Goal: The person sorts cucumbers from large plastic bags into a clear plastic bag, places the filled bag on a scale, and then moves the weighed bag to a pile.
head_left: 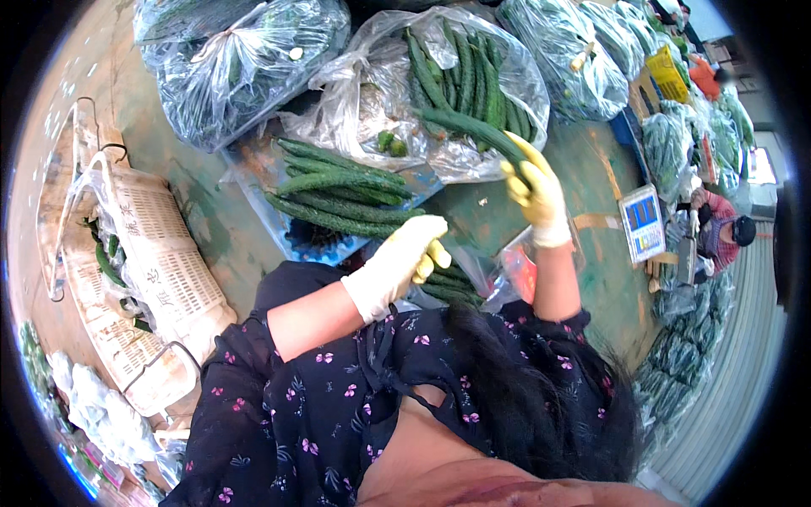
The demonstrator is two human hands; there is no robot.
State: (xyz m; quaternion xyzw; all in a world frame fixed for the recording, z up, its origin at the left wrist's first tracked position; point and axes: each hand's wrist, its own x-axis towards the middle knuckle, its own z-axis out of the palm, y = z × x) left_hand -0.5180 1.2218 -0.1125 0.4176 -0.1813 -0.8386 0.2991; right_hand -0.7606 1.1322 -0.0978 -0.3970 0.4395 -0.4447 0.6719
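My right hand (537, 190), in a pale yellow glove, grips the near end of a long dark green cucumber (472, 127). That cucumber reaches up and left over a large open clear plastic bag (386, 70), where more cucumbers (472, 76) lie side by side. My left hand (408, 260), gloved the same way, is held with curled fingers just below a pile of cucumbers (348, 190); whether anything is in it cannot be made out. The pile rests on a blue tray or platform (260, 196). Under and beside my left hand, further cucumbers (450, 285) lie near clear plastic.
Tied plastic bags of produce (241, 70) stand at the upper left, with others (564, 57) at the upper right. A beige plastic crate (161, 241) is on the left. A scale display (642, 223) stands on the right, near a person in a cap (722, 228). Another person (704, 76) is farther back.
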